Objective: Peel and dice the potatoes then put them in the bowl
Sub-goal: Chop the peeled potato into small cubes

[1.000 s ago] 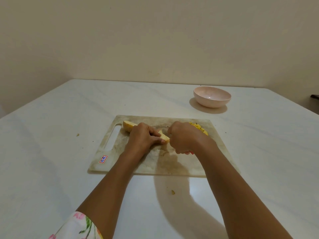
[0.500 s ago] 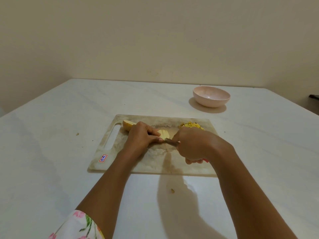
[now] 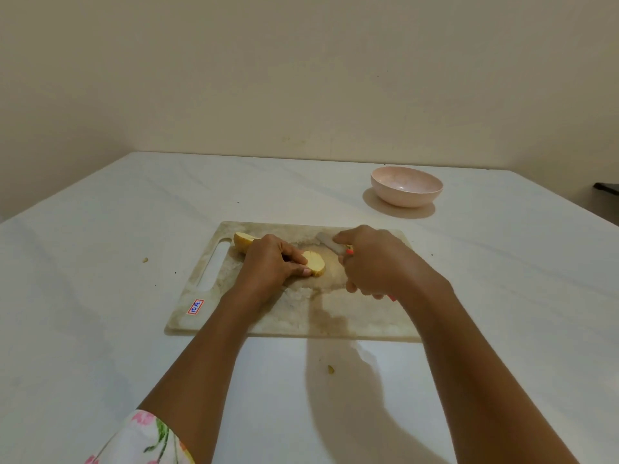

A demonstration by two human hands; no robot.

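Observation:
A peeled yellow potato piece (image 3: 315, 263) lies cut face up on the marbled cutting board (image 3: 351, 316). My left hand (image 3: 271, 262) holds it down with curled fingers. Another potato piece (image 3: 242, 241) shows behind that hand, near the board's handle slot. My right hand (image 3: 371, 259) grips a knife (image 3: 330, 243) with an orange handle; its blade points away, to the right of the held piece, forefinger laid along it. The pile of diced potato is hidden behind my right hand. A pink bowl (image 3: 406, 190) stands beyond the board, to the right.
The white table (image 3: 100, 296) carries small potato scraps, one (image 3: 145, 260) left of the board and one (image 3: 330, 369) in front of it. A beige wall closes the far side. A dark object (image 3: 607, 189) sits past the right table edge.
My right hand lifted the knife off the potato piece and swung it back and up, so the blade now points away. My left hand kept its hold.

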